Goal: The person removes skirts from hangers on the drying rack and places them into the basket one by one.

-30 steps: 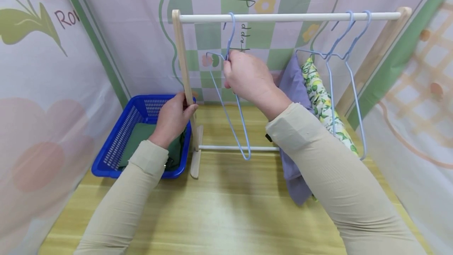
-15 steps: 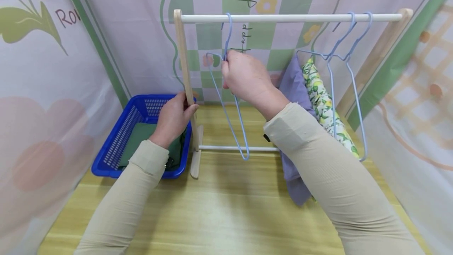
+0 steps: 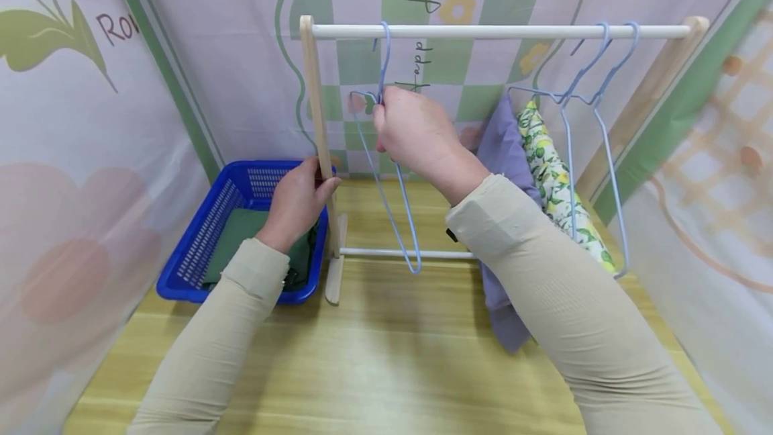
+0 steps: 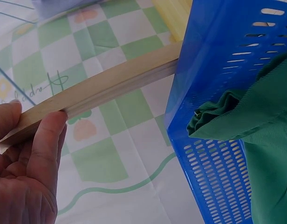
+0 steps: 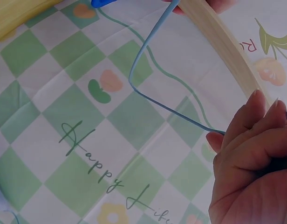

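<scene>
Right hand (image 3: 417, 126), the nearer of the pair to the item, with fingers curled tight round the neck. One hanger (image 3: 407, 215), pale blue, thin-framed, bare of cloth. Hooks over the white rail (image 3: 495, 31), directly above those fingers; extends below them as a narrow loop, long axis close to upright, lower end slanting slightly rightward in the head view. Seen nearly edge-on. Lower and leftward: left hand (image 3: 298, 200), apart from the hanger, with fingers pinching the wooden post (image 3: 315, 86). Beside that post, on its left: blue basket (image 3: 202, 240) containing green cloth (image 3: 238, 237). Near the rail's right end: two similar hangers (image 3: 614, 200). Rearmost: checked backdrop (image 3: 507, 2).
</scene>
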Demonstrator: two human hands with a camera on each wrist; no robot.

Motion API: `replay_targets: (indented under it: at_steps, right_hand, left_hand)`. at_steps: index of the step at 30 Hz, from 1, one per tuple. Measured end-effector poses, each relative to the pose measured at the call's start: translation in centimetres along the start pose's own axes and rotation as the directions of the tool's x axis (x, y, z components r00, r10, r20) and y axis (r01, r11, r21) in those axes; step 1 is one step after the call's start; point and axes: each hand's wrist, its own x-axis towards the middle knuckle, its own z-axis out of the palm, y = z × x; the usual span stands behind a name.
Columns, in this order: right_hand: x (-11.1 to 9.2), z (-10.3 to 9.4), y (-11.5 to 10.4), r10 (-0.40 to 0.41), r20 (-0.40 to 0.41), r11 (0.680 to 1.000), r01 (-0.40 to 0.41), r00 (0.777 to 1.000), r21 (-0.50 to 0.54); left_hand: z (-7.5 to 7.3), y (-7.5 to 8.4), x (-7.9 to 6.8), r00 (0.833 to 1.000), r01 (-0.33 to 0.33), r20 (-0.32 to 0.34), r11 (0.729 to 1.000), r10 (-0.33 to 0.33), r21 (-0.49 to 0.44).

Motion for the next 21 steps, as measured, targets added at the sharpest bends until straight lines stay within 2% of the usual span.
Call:
replay_targets:
  at_steps: [11,21]
  right_hand:
    - [-0.03,0.02,-0.14,0.0,0.0,1.0,0.0,1.0,0.0]
    - [-0.52,-0.09,0.54,-0.013,-0.003,0.997,0.013,1.0,0.07]
  left_hand:
    - [0.03,-0.05,0.01,1.0,0.007,-0.003,1.0,-0.007,0.002]
    - [0.06,-0.04,0.0,1.0,0.0,0.001,1.0,0.0,-0.009]
